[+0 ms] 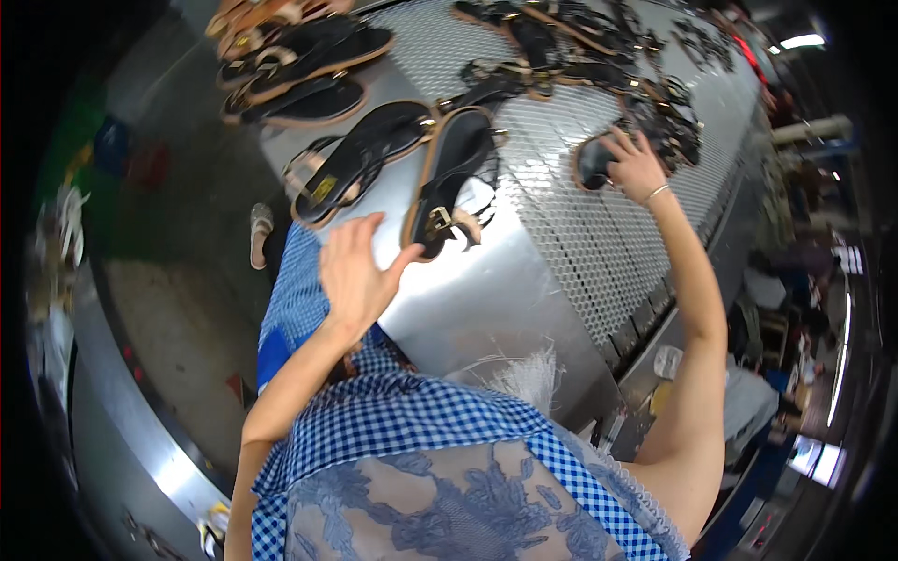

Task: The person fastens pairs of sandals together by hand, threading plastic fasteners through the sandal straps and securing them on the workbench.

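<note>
My left hand (354,279) is open with its fingers spread, just below two black sandals on the bare metal edge. One is a black flat sandal (374,140) with a tan sole edge and its toe end pointing away. Beside it lies a second black sandal (458,154) with a gold buckle and a white piece by its straps. My thumb comes close to its heel; contact is unclear. At the right, my right hand (638,168), fingers apart, reaches over another black sandal (593,161) on the mesh surface and seems to touch it.
More sandals (608,47) lie in a loose row across the metal mesh conveyor (561,234). At the far left corner stands a stack of black and tan sandals (309,75). White threads (528,374) lie at the near edge. Another person's shoe (260,234) shows on the floor.
</note>
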Available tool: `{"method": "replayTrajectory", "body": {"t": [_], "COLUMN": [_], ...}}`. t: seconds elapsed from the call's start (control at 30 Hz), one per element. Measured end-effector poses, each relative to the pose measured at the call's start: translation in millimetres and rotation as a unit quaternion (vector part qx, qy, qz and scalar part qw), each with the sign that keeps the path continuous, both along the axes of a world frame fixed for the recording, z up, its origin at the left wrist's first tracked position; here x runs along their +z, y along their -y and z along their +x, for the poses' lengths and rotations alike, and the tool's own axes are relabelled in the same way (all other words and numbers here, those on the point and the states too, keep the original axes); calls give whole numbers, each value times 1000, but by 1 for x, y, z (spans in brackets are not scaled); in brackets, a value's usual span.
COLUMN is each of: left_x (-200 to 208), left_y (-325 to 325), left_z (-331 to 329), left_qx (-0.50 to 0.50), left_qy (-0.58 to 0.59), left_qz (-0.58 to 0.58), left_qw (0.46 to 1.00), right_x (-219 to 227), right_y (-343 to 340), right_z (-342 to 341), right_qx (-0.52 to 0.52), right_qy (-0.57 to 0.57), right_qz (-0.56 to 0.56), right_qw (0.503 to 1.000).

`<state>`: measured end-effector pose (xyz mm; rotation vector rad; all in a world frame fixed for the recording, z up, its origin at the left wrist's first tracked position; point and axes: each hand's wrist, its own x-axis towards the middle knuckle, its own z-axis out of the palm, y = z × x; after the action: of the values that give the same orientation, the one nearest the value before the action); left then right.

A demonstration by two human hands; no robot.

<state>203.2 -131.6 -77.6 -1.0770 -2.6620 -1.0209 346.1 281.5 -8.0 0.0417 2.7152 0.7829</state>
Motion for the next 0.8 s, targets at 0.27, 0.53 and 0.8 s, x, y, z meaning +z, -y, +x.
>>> {"method": "replayTrajectory", "body": {"t": [0.27, 0.53, 0.8], "left_x": [8, -13, -22], "left_y": [-27, -4, 3], "left_z": [-14, -9, -5], "left_qx": [-3, -53, 6], "left_qy": [208, 32, 253], "left_qz": [64, 218, 308], "left_qw": [976, 974, 917], "right_x": [31, 3, 6], "right_y": [21, 143, 191], "right_z": [-31, -28, -23], "right_qx": [-77, -445, -286], "right_qy": [-132, -242, -239], "right_qz": [-242, -743, -668], "right_qw": [958, 437, 644]}}
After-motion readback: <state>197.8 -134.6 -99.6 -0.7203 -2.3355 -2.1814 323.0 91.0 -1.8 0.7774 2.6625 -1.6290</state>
